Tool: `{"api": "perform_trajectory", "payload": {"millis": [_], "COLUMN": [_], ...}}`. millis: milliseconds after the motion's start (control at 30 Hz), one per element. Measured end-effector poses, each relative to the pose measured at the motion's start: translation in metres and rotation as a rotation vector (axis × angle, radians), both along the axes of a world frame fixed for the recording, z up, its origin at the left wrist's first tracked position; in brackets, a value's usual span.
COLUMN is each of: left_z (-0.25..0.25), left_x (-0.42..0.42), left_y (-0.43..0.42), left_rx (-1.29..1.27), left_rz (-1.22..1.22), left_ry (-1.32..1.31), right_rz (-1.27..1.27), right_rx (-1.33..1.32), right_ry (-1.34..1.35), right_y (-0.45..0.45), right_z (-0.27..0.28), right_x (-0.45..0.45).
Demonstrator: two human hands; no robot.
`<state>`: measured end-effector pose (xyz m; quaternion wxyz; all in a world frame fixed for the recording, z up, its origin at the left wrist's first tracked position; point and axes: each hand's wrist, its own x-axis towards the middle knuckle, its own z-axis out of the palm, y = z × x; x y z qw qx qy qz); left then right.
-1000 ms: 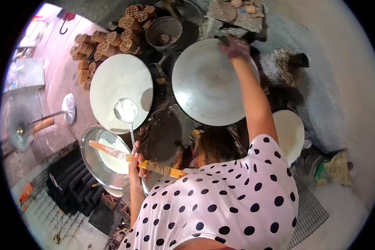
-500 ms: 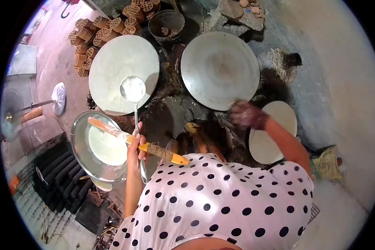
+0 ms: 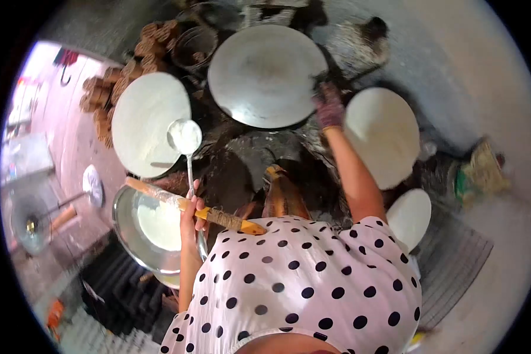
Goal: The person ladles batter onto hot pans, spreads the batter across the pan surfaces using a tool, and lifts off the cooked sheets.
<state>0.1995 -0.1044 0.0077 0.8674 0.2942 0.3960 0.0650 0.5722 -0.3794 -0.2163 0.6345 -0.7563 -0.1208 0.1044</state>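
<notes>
My left hand is closed around a metal ladle and a flat wooden spatula with a twine-wrapped yellow handle. White residue coats both tools. Below them is a steel basin of white batter. My right hand, in a dark purple glove, is at the right edge of the bare middle griddle. Its fingers curl around something dark that I cannot make out. On the left, a round griddle is covered with a white layer, and the ladle's bowl overlaps its edge in view.
Two more round white surfaces, one larger and one smaller, are on the right. Perforated clay-coloured cylinders and a dark bucket stand at the back left. A fan and stacked black blocks are at left.
My right hand has moved from the middle griddle's front edge to its right edge. The view has turned, bringing more of the right side into sight. My left hand keeps both tools.
</notes>
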Motion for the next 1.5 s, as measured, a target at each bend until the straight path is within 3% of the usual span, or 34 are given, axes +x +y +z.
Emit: {"api": "perform_trajectory", "payload": {"millis": [33, 67, 133, 200, 233, 267, 300, 333, 367, 400, 467, 533, 567, 600, 633, 667, 733, 833, 933, 1133, 1267, 1367, 1400, 1500], "left_z": [-0.010, -0.010, -0.010, -0.010, -0.011, -0.013, -0.016, -0.018, -0.014, -0.017, -0.013, -0.006, -0.015, -0.017, -0.025, -0.008, -0.008, -0.006, 0.014, -0.026, 0.004, -0.009, 0.010, 0.004], "left_x": [-0.007, -0.010, -0.013, -0.018, -0.019, -0.019, -0.021, -0.023, -0.022, -0.025, -0.025, -0.024, -0.024, -0.024, -0.020, -0.021, -0.018, -0.017, -0.017, -0.013, -0.046, -0.063, -0.068, -0.075], "left_y": [0.004, 0.005, 0.003, 0.003, 0.005, 0.008, 0.011, 0.010, 0.010, 0.015, 0.001, -0.011, -0.010, -0.012, -0.008, -0.022, -0.039, -0.059, -0.128, -0.177, -0.226, -0.239, -0.245, -0.224], "left_rx": [-0.010, 0.030, 0.034, 0.047, 0.053, 0.060, 0.077, 0.087, 0.071, 0.070, 0.044, 0.000, -0.054, -0.111, -0.129, 0.043, -0.014, -0.021, -0.078, 0.072, 0.017, -0.004, -0.052, 0.059], "left_rz": [-0.025, -0.071, -0.150, -0.231, -0.278, -0.328, -0.389, -0.451, -0.509, -0.569, -0.692, -0.842, -0.908, -0.974, -1.037, -1.143, -1.250, -1.414, -1.464, -1.691, -1.513, -1.352, -1.263, -1.209], "left_ry": [-0.038, -0.017, -0.098, -0.111, -0.105, -0.118, -0.128, -0.133, -0.122, -0.124, -0.105, -0.086, -0.101, -0.113, -0.124, -0.124, -0.092, -0.182, -0.043, -0.109, 0.071, 0.015, 0.075, 0.032], "right_rz": [-0.030, -0.052, -0.156, -0.035, -0.033, 0.039, 0.313, 0.436, 0.551, 0.505, 0.261, -0.109, -0.423, -0.456, -0.604, -0.764, -1.025, -1.297, -1.428, -1.328, -1.059, -0.798, -0.714, -0.621], "right_rx": [-0.803, -0.750, -0.823, -0.818, -0.767, -0.702, -0.524, -0.688, -0.682, -0.734, -0.557, -0.519, -0.390, -0.070, -0.140, -0.276, -0.450, -0.499, -0.469, -0.429, -0.489, -0.552, -0.583, -0.434], "right_ry": [-0.324, -0.357, -0.424, -0.265, -0.378, -0.411, -0.123, -0.024, -0.004, 0.010, 0.267, 0.176, 0.282, 0.710, 0.771, 0.823, 0.957, 1.131, 1.270, 1.261, 1.141, 1.006, 0.958, 0.785], "right_y": [0.012, 0.015, 0.048, 0.080, 0.096, 0.112, 0.109, 0.116, 0.126, 0.115, 0.063, 0.012, -0.028, -0.068, -0.088, -0.104, -0.113, -0.093, -0.094, -0.125, -0.182, -0.223, -0.233, -0.243], "right_z": [0.045, 0.020, 0.025, 0.045, 0.030, 0.018, 0.056, 0.064, 0.006, 0.019, 0.020, -0.043, -0.011, 0.024, 0.027, 0.041, 0.065, 0.087, 0.087, 0.059, 0.041, 0.040, 0.042, 0.047], "right_x": [-0.043, -0.067, -0.124, -0.168, -0.183, -0.193, -0.207, -0.221, -0.237, -0.274, -0.351, -0.432, -0.480, -0.518, -0.564, -0.616, -0.711, -0.811, -0.861, -0.854, -0.786, -0.711, -0.681, -0.575]}}
